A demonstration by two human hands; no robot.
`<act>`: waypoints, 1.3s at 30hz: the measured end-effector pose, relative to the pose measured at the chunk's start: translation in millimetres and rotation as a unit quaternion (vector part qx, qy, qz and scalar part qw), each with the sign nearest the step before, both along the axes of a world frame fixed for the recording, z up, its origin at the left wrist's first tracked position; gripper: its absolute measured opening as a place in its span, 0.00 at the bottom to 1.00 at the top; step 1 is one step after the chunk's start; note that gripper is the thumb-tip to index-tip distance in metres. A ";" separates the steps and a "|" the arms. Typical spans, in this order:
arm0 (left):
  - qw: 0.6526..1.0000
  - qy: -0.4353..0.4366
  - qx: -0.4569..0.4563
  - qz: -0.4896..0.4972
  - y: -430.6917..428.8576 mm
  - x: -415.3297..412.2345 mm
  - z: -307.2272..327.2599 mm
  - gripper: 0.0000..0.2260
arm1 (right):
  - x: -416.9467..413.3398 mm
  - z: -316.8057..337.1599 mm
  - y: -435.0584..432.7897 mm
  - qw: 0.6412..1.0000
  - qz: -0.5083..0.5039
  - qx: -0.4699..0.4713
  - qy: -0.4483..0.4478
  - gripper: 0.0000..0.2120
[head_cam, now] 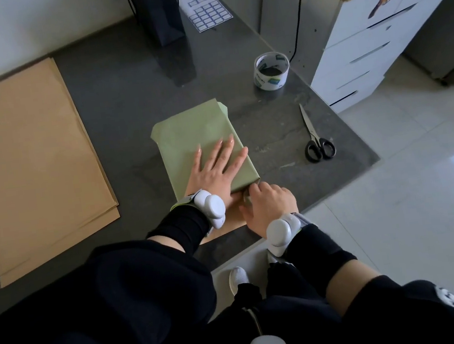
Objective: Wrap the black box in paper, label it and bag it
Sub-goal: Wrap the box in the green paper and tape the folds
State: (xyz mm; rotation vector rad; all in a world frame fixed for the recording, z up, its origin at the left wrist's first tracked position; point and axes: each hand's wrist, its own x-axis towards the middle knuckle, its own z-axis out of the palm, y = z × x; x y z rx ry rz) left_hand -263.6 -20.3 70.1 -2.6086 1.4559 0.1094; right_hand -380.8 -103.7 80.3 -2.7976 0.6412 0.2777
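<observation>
The box is fully covered by olive-green wrapping paper and lies mid-table; no black surface shows. My left hand lies flat on top of it with straight, spread fingers, pressing the paper down. My right hand is at the near end of the parcel, its fingers curled and pinching the paper fold at that end. A sheet of labels lies at the back. A black bag stands upright beside it.
A stack of brown kraft paper sheets covers the table's left side. A tape roll stands at the right back, scissors lie near the right edge. White drawers stand beyond the table's edge.
</observation>
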 end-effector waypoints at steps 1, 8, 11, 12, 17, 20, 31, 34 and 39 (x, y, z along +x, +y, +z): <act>1.000 0.001 0.002 0.002 0.5 -0.4 1.0 0.37 | -0.5 -2.2 2.2 1.000 -0.002 0.012 -0.001 0.15; 0.999 0.030 0.018 0.003 1.1 0.1 9.2 0.44 | -4.3 -12.9 -4.2 0.993 0.004 0.115 -0.029 0.14; 0.999 0.029 0.013 0.002 1.3 0.1 8.0 0.45 | -6.2 -16.8 -2.7 0.985 0.025 0.166 -0.047 0.17; 1.000 0.026 0.014 0.003 1.4 -0.2 6.3 0.44 | -6.4 -17.9 -1.8 0.982 0.019 0.178 -0.059 0.17; 1.000 -0.002 0.011 0.002 1.2 -0.5 1.0 0.42 | -5.2 -23.5 -6.9 0.978 0.028 0.197 -0.064 0.18; 1.000 -0.006 0.012 0.001 1.4 -0.4 1.1 0.42 | -4.8 -20.8 -16.2 0.976 0.030 0.215 -0.031 0.19; 1.000 -0.001 0.015 0.000 0.7 -3.6 6.1 0.45 | 13.9 5.4 -63.4 0.983 0.092 -0.027 -0.159 0.40; 1.000 0.001 0.003 0.004 0.5 -4.8 7.7 0.46 | 33.2 12.6 -76.4 0.984 0.150 -0.070 -0.063 0.48; 1.000 -0.001 0.010 -0.002 -0.8 -3.6 4.3 0.44 | 45.0 12.1 -69.9 0.974 0.215 -0.061 -0.022 0.49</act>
